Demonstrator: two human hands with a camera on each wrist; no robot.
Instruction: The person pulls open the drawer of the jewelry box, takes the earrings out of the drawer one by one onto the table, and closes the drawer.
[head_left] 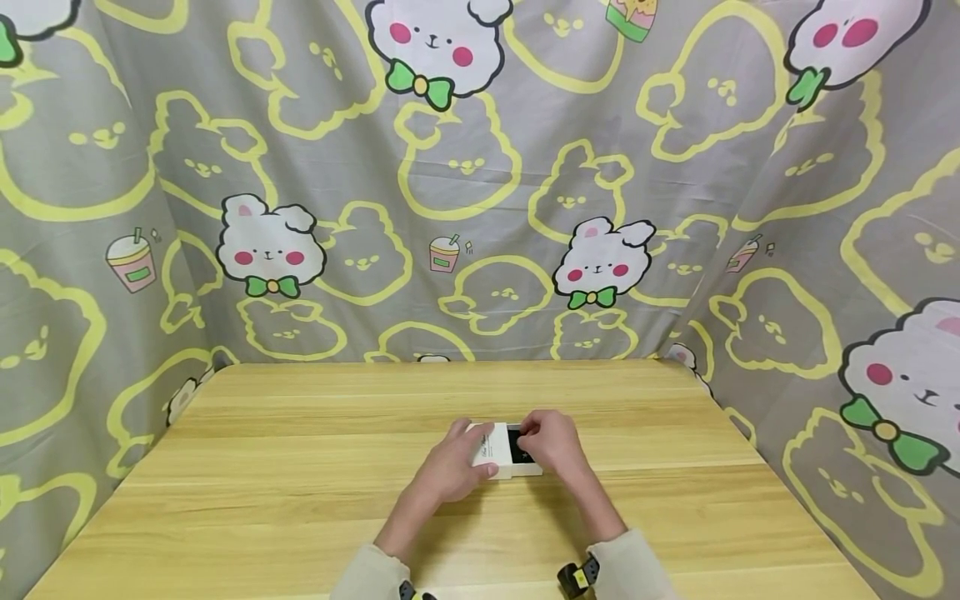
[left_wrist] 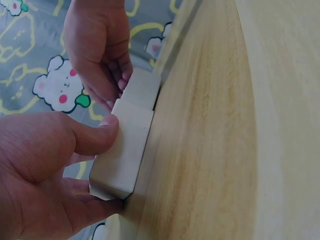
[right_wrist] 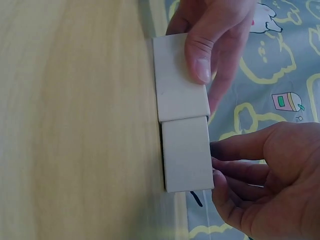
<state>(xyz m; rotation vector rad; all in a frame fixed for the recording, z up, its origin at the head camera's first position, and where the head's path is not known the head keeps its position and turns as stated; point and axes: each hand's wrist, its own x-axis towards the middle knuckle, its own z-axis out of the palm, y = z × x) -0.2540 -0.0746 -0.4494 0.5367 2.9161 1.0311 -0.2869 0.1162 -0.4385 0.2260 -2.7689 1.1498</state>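
Observation:
A white box (head_left: 491, 447) with dark lettering lies flat on the wooden table, its sleeve slid partway off an inner tray (right_wrist: 188, 155). Something black (head_left: 516, 444), of a kind I cannot make out, lies in the tray's exposed right part. My left hand (head_left: 452, 467) grips the sleeve from the left, thumb along the near side and fingers over the top and far side. Over the tray, my right hand (head_left: 553, 442) has its fingers curled, thumb and fingertips pinching at the black thing. In both wrist views the tray's wall hides those fingertips.
The wooden table (head_left: 300, 500) spreads out on every side of the box. A grey curtain (head_left: 480, 333) printed with yellow outlines and white cartoon animals hangs behind it and along both sides.

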